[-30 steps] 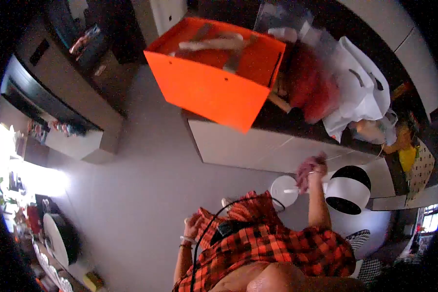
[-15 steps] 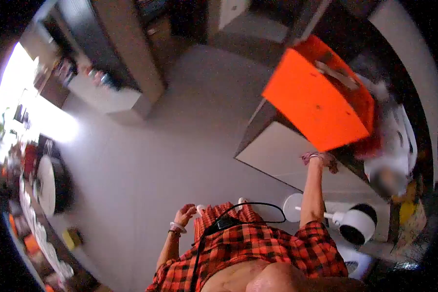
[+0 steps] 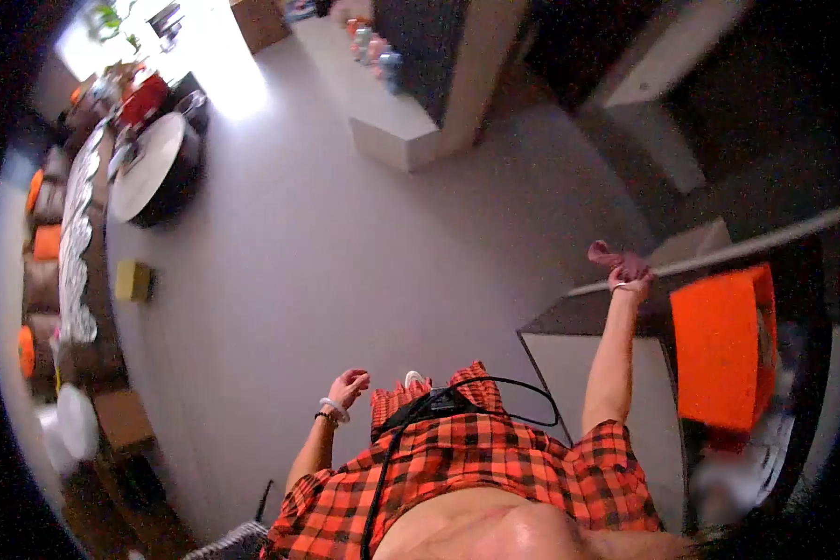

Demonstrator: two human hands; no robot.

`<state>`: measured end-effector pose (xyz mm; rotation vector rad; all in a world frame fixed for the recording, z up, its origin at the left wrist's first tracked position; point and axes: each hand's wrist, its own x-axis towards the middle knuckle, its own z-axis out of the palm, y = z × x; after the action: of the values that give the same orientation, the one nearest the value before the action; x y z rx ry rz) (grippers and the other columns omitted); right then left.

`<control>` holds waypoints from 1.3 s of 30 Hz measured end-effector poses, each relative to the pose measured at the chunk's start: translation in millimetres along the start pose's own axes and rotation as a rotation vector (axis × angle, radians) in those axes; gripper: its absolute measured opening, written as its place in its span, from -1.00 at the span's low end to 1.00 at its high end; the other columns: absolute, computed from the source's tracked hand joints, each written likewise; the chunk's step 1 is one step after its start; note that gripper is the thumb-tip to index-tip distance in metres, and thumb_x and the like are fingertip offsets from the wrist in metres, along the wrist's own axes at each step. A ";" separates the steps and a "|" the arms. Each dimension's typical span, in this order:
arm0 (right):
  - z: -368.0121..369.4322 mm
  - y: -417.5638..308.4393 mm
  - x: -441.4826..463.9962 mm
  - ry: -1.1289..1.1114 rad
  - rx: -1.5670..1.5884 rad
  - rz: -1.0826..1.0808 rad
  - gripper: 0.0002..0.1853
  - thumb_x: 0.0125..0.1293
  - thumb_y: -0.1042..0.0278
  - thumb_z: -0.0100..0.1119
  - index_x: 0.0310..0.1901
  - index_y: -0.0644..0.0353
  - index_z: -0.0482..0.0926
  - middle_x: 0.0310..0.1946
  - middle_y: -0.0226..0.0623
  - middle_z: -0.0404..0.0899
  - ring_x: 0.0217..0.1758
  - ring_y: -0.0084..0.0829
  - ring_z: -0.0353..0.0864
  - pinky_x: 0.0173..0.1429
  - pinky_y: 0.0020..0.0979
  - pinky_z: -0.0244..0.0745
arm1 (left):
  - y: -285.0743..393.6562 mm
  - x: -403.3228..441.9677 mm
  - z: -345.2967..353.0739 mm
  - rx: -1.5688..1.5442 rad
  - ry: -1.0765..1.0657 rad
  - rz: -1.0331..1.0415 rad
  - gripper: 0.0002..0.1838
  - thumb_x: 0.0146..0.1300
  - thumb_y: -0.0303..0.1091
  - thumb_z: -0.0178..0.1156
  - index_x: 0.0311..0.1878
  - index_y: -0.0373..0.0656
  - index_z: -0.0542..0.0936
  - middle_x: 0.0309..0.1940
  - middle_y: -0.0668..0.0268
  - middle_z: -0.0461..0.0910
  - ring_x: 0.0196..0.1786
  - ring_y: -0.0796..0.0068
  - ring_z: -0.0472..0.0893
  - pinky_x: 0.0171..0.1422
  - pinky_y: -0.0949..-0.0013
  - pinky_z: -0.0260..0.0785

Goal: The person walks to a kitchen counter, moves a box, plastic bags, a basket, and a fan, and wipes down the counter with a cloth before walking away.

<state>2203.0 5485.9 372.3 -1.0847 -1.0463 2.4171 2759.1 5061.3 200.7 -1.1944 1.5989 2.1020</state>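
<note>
My right hand (image 3: 633,283) is stretched out to the right and closed around a crumpled pinkish-purple cloth (image 3: 616,259), part of which sticks out past the fingers. Beneath that forearm lies the pale top of a cabinet (image 3: 593,373), and an orange box (image 3: 723,345) stands just to the right of it. My left hand (image 3: 349,385) hangs by my left hip, wearing a white bracelet and a dark beaded one. Its fingers are loosely bent with nothing visible in them. A black cable (image 3: 523,384) loops across my waist.
Grey floor (image 3: 345,261) stretches ahead. At far left are a round table (image 3: 149,168), a sofa (image 3: 42,285) with orange cushions and a small yellow box (image 3: 133,281). A white counter (image 3: 392,142) adjoins a pillar ahead. Dark furniture stands at the right.
My view has turned to the right, so the room has swung left and the orange box now sits lower. My right hand, with the cloth, has come away from beside the box.
</note>
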 end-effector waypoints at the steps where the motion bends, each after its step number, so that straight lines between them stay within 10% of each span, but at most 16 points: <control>1: 20.3 1.9 7.2 -0.267 0.061 -0.034 -0.53 0.42 -0.14 -0.11 0.21 -0.09 0.46 0.23 -0.37 0.47 0.08 -0.40 0.54 -0.21 -0.23 0.53 | 4.8 1.0 11.2 0.092 -0.001 0.054 -0.51 0.32 0.02 0.21 0.08 -0.22 0.56 -0.11 0.25 0.68 -0.06 0.45 0.64 -0.06 0.39 0.45; 8: 79.4 10.7 -83.2 -0.888 -0.274 0.108 -0.49 0.45 -0.15 -0.07 0.27 -0.04 0.48 0.22 -0.37 0.51 0.18 -0.36 0.55 0.20 -0.26 0.52 | 19.7 -31.0 -1.6 0.265 0.129 0.171 -0.54 0.32 -0.01 0.19 0.05 -0.22 0.58 -0.12 0.20 0.70 -0.03 0.39 0.66 0.07 0.33 0.49; 11: 51.6 48.1 -36.5 -0.752 -0.572 0.279 -0.51 0.41 -0.15 0.02 0.18 0.00 0.52 0.12 -0.37 0.55 0.09 -0.40 0.57 0.07 -0.32 0.57 | 30.6 -34.1 2.5 0.250 0.243 0.141 -0.57 0.30 -0.04 0.20 0.06 -0.19 0.58 -0.12 0.21 0.70 -0.04 0.39 0.66 0.08 0.31 0.49; 14: 48.4 128.5 -89.4 -1.295 -0.246 1.266 -0.64 0.42 -0.06 0.04 -0.01 0.04 0.56 -0.18 -0.46 0.63 -0.30 -0.48 0.61 -0.24 -0.34 0.64 | 24.6 -64.8 -34.9 0.209 0.406 0.137 -0.60 0.30 -0.10 0.20 0.05 -0.19 0.58 -0.13 0.23 0.70 -0.06 0.41 0.66 0.06 0.33 0.49; 16: 46.6 180.4 -199.8 -1.148 -0.267 1.526 -0.71 0.46 0.03 -0.01 -0.06 0.05 0.54 -0.34 -0.49 0.59 -0.47 -0.54 0.53 -0.33 -0.33 0.63 | 26.9 -89.6 -78.3 0.024 0.504 0.127 -0.63 0.31 -0.12 0.19 0.01 -0.20 0.59 -0.15 0.23 0.70 -0.11 0.44 0.65 0.03 0.34 0.49; 18: 42.0 248.7 -244.1 -0.841 -0.789 0.928 -0.70 0.50 0.09 -0.10 -0.04 0.09 0.54 -0.24 -0.41 0.62 -0.33 -0.47 0.60 -0.22 -0.28 0.66 | 20.9 -91.6 -95.5 -0.035 0.573 0.151 -0.66 0.31 -0.14 0.19 -0.01 -0.19 0.61 -0.20 0.24 0.70 -0.15 0.46 0.64 -0.03 0.34 0.49; 28: 215.3 509.3 -362.3 -1.243 -1.081 1.286 -0.56 0.52 0.16 -0.28 0.22 0.25 0.41 0.17 -0.10 0.52 0.16 -0.03 0.55 0.24 0.10 0.48 | 32.1 -13.5 -162.9 -0.265 0.804 -0.073 -0.73 0.34 -0.22 0.16 -0.09 -0.23 0.60 -0.35 0.31 0.68 -0.28 0.52 0.64 -0.13 0.40 0.50; 31: 277.8 555.8 -372.9 -1.312 -0.653 1.957 -0.54 0.54 0.13 -0.30 0.25 0.24 0.39 0.21 -0.08 0.48 0.20 -0.04 0.52 0.25 0.09 0.46 | 64.2 38.4 -244.3 -0.427 0.856 -0.023 -0.77 0.30 -0.23 0.14 -0.23 -0.22 0.61 -0.44 0.33 0.66 -0.40 0.53 0.63 -0.24 0.39 0.50; 33: 318.1 545.8 -384.2 -1.019 -1.234 1.045 -0.61 0.54 0.02 -0.22 0.05 0.14 0.49 -0.42 -0.44 0.54 -0.57 -0.47 0.48 -0.51 -0.30 0.50 | 114.3 77.3 -284.0 -0.398 0.867 -0.043 -0.76 0.30 -0.21 0.14 -0.22 -0.21 0.61 -0.44 0.35 0.66 -0.40 0.53 0.63 -0.25 0.39 0.49; 35: 368.9 559.9 -413.0 -1.093 -1.338 0.925 -0.58 0.53 -0.03 -0.20 0.03 0.12 0.51 -0.41 -0.44 0.55 -0.52 -0.44 0.50 -0.47 -0.30 0.51 | 182.3 121.3 -371.9 -0.306 0.874 -0.040 -0.74 0.30 -0.16 0.12 -0.21 -0.17 0.62 -0.43 0.36 0.67 -0.40 0.53 0.63 -0.24 0.37 0.49; 38: 401.4 603.7 -338.3 -1.213 -1.238 0.987 -0.36 0.47 -0.25 -0.21 0.22 0.17 0.44 0.09 -0.12 0.57 0.04 -0.12 0.62 0.13 -0.07 0.57 | 290.6 183.7 -450.1 -0.140 0.833 0.010 -0.71 0.33 -0.12 0.11 -0.16 -0.15 0.62 -0.38 0.36 0.67 -0.31 0.52 0.63 -0.19 0.32 0.48; 39: 400.8 645.8 -250.0 -1.251 -0.859 1.513 -0.33 0.44 -0.31 -0.20 0.20 0.15 0.46 0.01 -0.13 0.59 -0.01 -0.15 0.64 0.08 -0.09 0.59 | 328.1 201.0 -470.5 -0.092 0.849 0.057 -0.71 0.32 -0.12 0.11 -0.14 -0.14 0.62 -0.38 0.34 0.68 -0.30 0.49 0.63 -0.16 0.31 0.48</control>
<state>2093.8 4708.0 220.0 -0.2060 -2.3808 4.2735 2641.6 4467.0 250.8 -2.2997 1.8408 1.7952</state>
